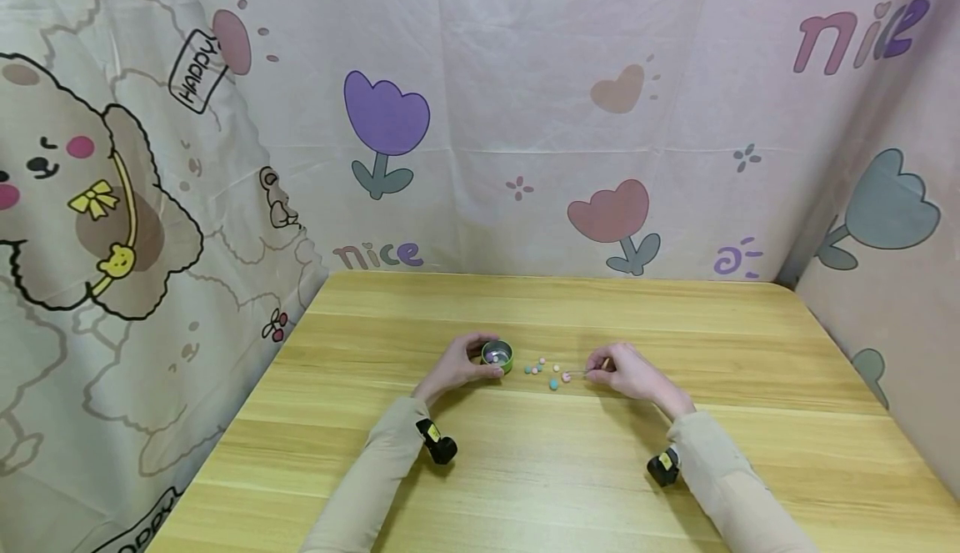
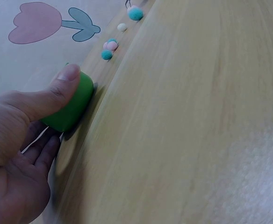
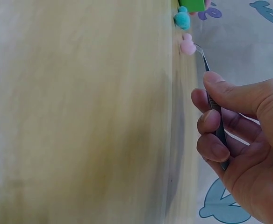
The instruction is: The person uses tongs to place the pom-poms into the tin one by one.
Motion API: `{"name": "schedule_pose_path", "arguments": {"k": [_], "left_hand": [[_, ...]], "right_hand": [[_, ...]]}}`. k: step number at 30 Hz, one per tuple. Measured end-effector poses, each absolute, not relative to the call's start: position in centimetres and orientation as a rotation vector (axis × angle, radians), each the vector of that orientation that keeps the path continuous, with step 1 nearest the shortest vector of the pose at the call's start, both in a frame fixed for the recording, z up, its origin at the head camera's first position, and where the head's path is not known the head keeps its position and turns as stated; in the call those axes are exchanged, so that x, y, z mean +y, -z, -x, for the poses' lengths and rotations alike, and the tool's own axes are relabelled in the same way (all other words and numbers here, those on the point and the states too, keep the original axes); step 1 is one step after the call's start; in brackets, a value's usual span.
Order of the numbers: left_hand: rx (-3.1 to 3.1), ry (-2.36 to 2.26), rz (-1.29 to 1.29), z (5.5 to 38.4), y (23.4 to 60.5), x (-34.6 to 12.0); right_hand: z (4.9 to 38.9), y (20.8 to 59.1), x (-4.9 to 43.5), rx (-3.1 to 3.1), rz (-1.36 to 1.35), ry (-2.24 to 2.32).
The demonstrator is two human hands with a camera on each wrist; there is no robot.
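My left hand (image 1: 463, 363) grips a small green tin (image 1: 507, 367) standing on the table, thumb on the near side and fingers round the far side. A few pom-poms (image 1: 492, 359) lie inside it. In my right hand (image 1: 626, 369) I hold metal tweezers (image 3: 215, 100) between thumb and fingers, their tips pointing left. Those tips are right at a pink pom-pom (image 3: 188, 47). Between the two hands several pom-poms lie on the wood, among them a larger blue-green one (image 1: 553, 384) and a small cream one (image 2: 122, 27).
The wooden table (image 1: 525, 470) runs back to a printed cloth (image 1: 517, 119) that hangs behind it and on both sides. Each forearm wears a small black camera, one on the left wrist (image 1: 437, 442) and one on the right (image 1: 663, 466).
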State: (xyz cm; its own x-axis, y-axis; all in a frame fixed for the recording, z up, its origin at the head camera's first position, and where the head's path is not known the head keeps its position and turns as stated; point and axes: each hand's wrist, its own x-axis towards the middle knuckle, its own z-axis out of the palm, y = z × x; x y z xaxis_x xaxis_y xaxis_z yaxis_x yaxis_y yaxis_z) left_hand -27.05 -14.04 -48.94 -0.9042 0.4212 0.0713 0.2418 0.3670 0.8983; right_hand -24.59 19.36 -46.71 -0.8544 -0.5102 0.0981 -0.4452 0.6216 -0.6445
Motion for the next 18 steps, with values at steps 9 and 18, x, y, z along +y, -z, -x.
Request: {"name": "schedule_pose_path", "arguments": {"k": [9, 18], "left_hand": [[2.467, -1.550, -0.643, 27.00, 48.87, -14.19], [2.461, -1.557, -0.597, 27.02, 48.81, -14.10]], "right_hand": [[24.53, 46.56, 19.33, 2.759, 0.789, 1.049], [24.56, 46.23, 18.97, 2.757, 0.781, 1.068]]}}
